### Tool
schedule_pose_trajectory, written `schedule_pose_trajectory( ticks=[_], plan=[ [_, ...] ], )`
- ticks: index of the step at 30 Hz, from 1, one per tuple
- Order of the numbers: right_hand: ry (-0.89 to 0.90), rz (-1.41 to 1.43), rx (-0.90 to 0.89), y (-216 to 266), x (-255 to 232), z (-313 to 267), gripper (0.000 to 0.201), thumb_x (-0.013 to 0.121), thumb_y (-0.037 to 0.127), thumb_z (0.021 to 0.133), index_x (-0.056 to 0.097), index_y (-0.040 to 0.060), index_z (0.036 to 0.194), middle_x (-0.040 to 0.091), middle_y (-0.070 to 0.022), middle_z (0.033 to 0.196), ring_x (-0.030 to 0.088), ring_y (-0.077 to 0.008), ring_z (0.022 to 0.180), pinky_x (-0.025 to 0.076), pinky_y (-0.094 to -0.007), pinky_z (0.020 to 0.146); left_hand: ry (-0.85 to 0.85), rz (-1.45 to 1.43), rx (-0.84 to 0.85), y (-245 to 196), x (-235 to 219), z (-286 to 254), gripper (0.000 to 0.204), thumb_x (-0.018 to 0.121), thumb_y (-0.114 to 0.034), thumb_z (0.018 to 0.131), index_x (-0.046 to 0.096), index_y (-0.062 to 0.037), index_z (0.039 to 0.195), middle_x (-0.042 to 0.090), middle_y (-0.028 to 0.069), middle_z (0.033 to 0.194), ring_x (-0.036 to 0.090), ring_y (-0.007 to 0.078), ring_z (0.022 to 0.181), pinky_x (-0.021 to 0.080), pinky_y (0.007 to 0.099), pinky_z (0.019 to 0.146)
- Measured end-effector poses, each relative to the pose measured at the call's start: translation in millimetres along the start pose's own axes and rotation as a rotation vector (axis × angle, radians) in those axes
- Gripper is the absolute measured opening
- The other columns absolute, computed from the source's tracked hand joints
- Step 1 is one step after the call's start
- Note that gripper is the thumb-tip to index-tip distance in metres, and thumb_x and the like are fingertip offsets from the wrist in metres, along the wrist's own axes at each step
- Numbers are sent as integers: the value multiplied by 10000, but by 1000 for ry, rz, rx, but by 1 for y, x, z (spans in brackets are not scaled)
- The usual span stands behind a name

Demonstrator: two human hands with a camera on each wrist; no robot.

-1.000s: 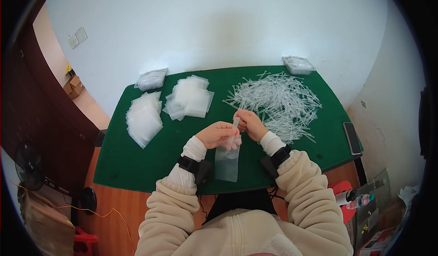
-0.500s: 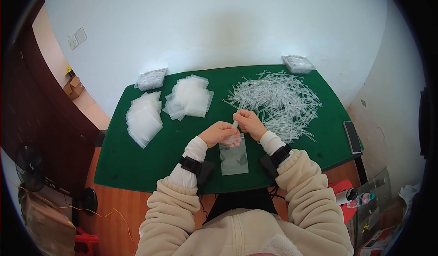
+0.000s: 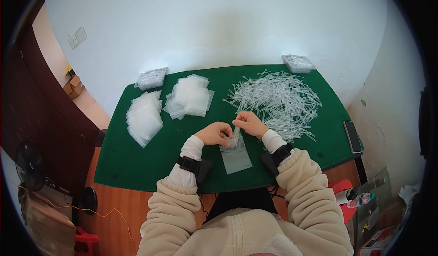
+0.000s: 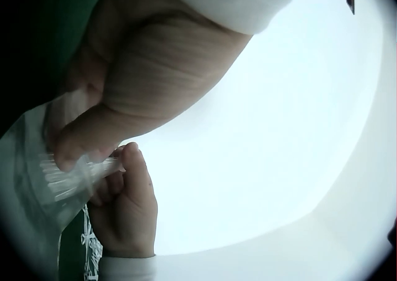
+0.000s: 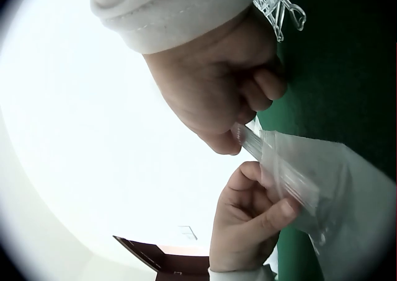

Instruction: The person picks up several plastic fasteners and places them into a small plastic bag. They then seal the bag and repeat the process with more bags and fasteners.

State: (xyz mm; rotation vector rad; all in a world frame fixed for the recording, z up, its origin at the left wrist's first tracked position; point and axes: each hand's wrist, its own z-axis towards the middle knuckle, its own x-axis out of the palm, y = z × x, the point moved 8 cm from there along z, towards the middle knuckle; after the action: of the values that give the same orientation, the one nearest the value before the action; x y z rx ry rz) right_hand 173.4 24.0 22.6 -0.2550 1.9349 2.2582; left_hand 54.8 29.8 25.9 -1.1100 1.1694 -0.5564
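**Both hands worked a bundle of clear sticks into a small plastic bag**

A green table [image 3: 137, 164] filled the middle of the head view, pushed against a white wall. On its upper right lay a wide heap of clear plastic sticks [image 3: 278, 100], loose and within easy reach of the right arm, probably the supply. At upper left sat two stacks of flat clear bags [image 3: 143, 116], with a wrapped packet [image 3: 151, 79] behind them and another packet [image 3: 298, 64] at the far right corner. A dark phone [image 3: 352, 137] lay at the right edge

At the centre, close to the person's body, lay the small clear bag [image 3: 236, 153], its body flat on the cloth and its mouth raised toward the hands

The left hand [image 3: 213, 133] pinched the bag's mouth between thumb and curled fingers [image 5: 273, 216], apparently to keep it open and steady. The right hand [image 3: 250, 123] had its fingers closed around a short bundle of sticks [image 5: 248, 141], pointing it down into that mouth. In the left wrist view the bundle's end [image 4: 74, 175] sat right under the left thumb, touching the bag's rim, between the two hands
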Motion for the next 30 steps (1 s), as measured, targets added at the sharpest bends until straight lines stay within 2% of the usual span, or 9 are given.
schedule_pose_trajectory(
  ticks=[3, 5, 8, 12, 13, 15, 19, 24, 30],
  plan=[
    [114, -111, -32, 0, 9, 1, 163, 609, 160, 771, 548, 26, 702, 533, 9, 631, 460, -46, 595, 376, -208, 526, -24, 47, -2, -3, -3, 1, 169, 670, -53, 694, 567, -10, 821, 597, 16, 757, 536, 74, 621, 444, 220, 611],
    [131, -71, -42, 0, 11, 1, 161, 606, 164, 777, 548, 27, 715, 535, 10, 637, 461, -45, 596, 377, -208, 528, -34, 70, -4, -4, -3, 3, 158, 673, -57, 697, 568, -9, 804, 594, 5, 739, 535, 71, 618, 439, 212, 602],
    [169, 9, -62, 8, 16, -1, 159, 599, 172, 789, 549, 29, 740, 539, 11, 650, 461, -42, 598, 381, -206, 532, -213, -8, 96, -15, -13, 2, 143, 683, -65, 706, 573, -9, 779, 587, -9, 688, 534, 69, 610, 433, 201, 598],
    [118, 140, -99, 25, 13, -7, 174, 556, 210, 836, 543, 38, 812, 533, 24, 664, 455, -38, 589, 373, -194, 521, -394, -74, 75, -16, -23, 0, 120, 662, -67, 736, 590, -15, 817, 599, 38, 813, 558, 104, 740, 451, 224, 670],
    [46, 181, -111, 30, 9, -8, 193, 525, 235, 857, 537, 43, 837, 489, 38, 645, 415, -29, 559, 339, -188, 495, -393, -74, 75, -16, -22, 1, 120, 662, -67, 736, 590, -15, 817, 599, 38, 813, 558, 104, 740, 451, 224, 670],
    [-98, 260, -136, 37, -1, -10, 239, 464, 283, 899, 525, 53, 887, 402, 66, 606, 335, -11, 499, 269, -175, 442, -483, -149, 221, -23, -29, -2, 108, 652, -52, 745, 582, -9, 814, 583, 52, 866, 559, 110, 777, 455, 228, 686],
    [-100, 392, -85, 20, -8, -5, 289, 420, 325, 915, 524, 56, 939, 375, 66, 607, 318, -17, 487, 261, -173, 431, -598, -208, 349, -30, -38, -8, 98, 642, -25, 749, 572, 0, 812, 557, 67, 928, 555, 116, 818, 462, 236, 710],
    [-93, 329, -103, 11, -5, -1, 287, 434, 323, 911, 531, 57, 961, 417, 57, 634, 332, -21, 491, 275, -169, 444, -753, -207, 454, -36, -50, -18, 95, 637, -10, 751, 570, 1, 818, 561, 59, 930, 556, 113, 828, 463, 235, 726],
    [-69, 146, -209, 18, 0, -3, 178, 555, 214, 849, 578, 38, 858, 508, 36, 674, 431, -25, 577, 350, -174, 529, -881, -295, 458, -31, -59, -24, 84, 632, -17, 764, 566, 0, 814, 583, 57, 897, 562, 103, 784, 461, 221, 690]
  ],
)
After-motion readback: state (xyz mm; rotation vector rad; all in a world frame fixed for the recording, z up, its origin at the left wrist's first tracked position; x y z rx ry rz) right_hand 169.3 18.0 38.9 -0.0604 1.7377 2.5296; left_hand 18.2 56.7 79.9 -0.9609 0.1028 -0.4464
